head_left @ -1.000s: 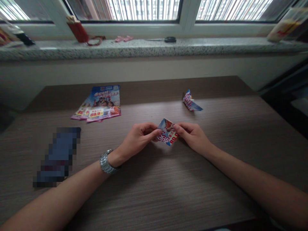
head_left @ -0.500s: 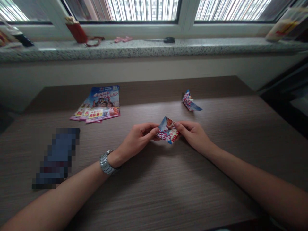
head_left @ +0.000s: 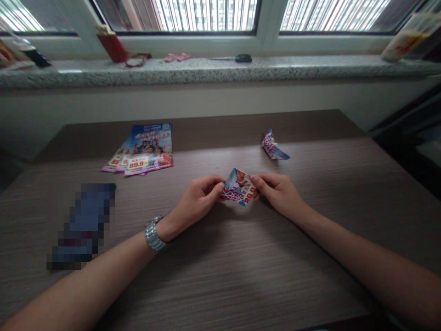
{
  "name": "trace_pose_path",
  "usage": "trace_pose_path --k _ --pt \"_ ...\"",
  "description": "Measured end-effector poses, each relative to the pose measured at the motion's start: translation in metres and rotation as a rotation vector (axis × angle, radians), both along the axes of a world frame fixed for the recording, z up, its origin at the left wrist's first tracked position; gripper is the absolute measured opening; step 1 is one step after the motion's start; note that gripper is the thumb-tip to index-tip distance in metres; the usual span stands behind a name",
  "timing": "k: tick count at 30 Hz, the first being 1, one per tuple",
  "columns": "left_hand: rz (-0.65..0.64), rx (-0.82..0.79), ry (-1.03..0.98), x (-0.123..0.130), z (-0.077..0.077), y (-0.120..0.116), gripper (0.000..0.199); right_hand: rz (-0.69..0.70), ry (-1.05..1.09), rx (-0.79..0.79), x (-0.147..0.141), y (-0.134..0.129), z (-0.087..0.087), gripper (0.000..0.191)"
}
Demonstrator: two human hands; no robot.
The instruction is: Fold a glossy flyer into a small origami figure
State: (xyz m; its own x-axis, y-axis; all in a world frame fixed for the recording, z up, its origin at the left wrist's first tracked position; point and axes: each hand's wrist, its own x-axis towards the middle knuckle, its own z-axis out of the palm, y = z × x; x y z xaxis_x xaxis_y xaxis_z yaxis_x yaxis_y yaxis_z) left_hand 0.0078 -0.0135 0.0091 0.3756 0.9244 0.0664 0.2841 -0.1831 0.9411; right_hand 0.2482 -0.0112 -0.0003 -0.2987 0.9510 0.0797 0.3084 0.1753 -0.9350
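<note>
Between my hands is a small folded paper square (head_left: 240, 186), turned cornerwise, with blue, red and yellow flyer print. My left hand (head_left: 206, 195) pinches its left corner between thumb and fingers; a metal watch sits on that wrist. At the right corner, my right hand (head_left: 275, 189) is closed on the same paper, thumb on top. The undersides of the folds are hidden. Beyond my right hand stands another folded paper piece (head_left: 274, 148), with two pointed flaps and similar print.
Several printed flyers (head_left: 151, 149) lie fanned at the back left of the wooden table (head_left: 206, 276). A blurred-out dark flat object (head_left: 82, 225) lies near my left forearm. Along the granite sill (head_left: 193, 71) are a red box (head_left: 113, 46) and black-handled scissors (head_left: 243, 58).
My hands have drawn very slightly apart, and the paper's right part with the yellow print shows more fully. The whole view has shifted a little. Both hands keep their hold.
</note>
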Motion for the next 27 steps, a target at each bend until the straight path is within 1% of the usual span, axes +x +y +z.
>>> trace_pose_path --k 2,4,7,10,14,16,21,27 --pt "0.026 0.044 0.046 -0.0003 0.0021 -0.0004 0.031 0.026 -0.036 0.007 0.0007 -0.0013 0.0006 0.044" --pt "0.047 0.057 0.037 -0.0005 0.0038 -0.0004 0.031 0.062 -0.079 0.015 0.0008 -0.0028 0.0014 0.044" --pt "0.016 0.035 -0.035 -0.0002 0.0048 -0.0006 0.03 0.121 -0.123 0.031 -0.0006 -0.005 0.0025 0.042" --pt "-0.019 0.034 -0.065 0.0006 0.0035 -0.0012 0.024 0.149 -0.101 0.008 -0.0031 -0.0061 0.0018 0.041" --pt "-0.001 0.052 -0.068 0.0005 0.0009 -0.0004 0.021 0.097 0.03 -0.098 -0.0043 -0.0049 -0.0011 0.046" --pt "0.026 0.047 -0.069 0.0 0.0006 0.0006 0.021 0.064 0.074 -0.12 -0.0035 -0.0034 -0.0017 0.044" --pt "0.052 0.032 -0.087 -0.0003 0.002 0.0022 0.02 0.024 0.102 -0.107 -0.0017 -0.0012 -0.0003 0.03" --pt "0.042 0.048 -0.067 0.0 0.0004 0.0019 0.021 0.017 0.072 -0.077 -0.0023 -0.0023 0.0001 0.028"
